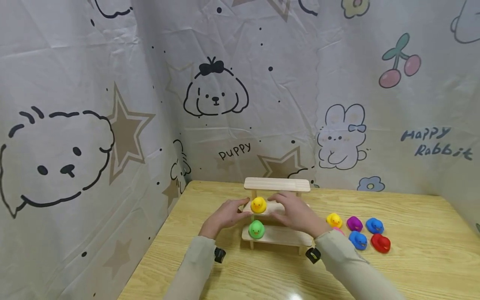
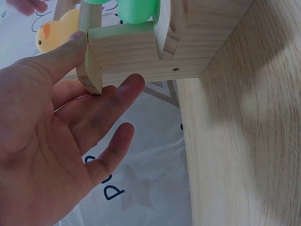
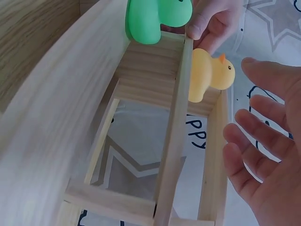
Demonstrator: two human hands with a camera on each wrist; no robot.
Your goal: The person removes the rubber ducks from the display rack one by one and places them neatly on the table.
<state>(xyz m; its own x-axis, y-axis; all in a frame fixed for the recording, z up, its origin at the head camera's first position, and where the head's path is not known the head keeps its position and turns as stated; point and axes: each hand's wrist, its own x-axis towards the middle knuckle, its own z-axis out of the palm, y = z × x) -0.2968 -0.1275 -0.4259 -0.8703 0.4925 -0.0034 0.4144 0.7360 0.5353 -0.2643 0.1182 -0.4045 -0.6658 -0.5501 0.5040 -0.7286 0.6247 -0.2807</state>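
Observation:
A small wooden tiered shelf (image 1: 277, 184) stands on the table, with a yellow rubber duck (image 1: 258, 205) at the left of its middle board and a green rubber duck (image 1: 256, 229) at the left of its lowest board. My left hand (image 1: 229, 214) grips the left end of the middle board; the left wrist view shows its thumb (image 2: 70, 52) on the board's edge and other fingers behind. Holding nothing, my right hand (image 1: 294, 210) hovers over the middle board, right of the yellow duck. In the right wrist view its fingers (image 3: 263, 136) are loosely bent, apart from the duck.
Right of the shelf sit several more rubber ducks: a yellow duck (image 1: 334, 221), a purple duck (image 1: 354, 224), two blue ones, a red duck (image 1: 381, 243) and a pink one partly hidden by my right arm. A printed curtain (image 1: 240, 137) hangs behind the table (image 1: 420, 233).

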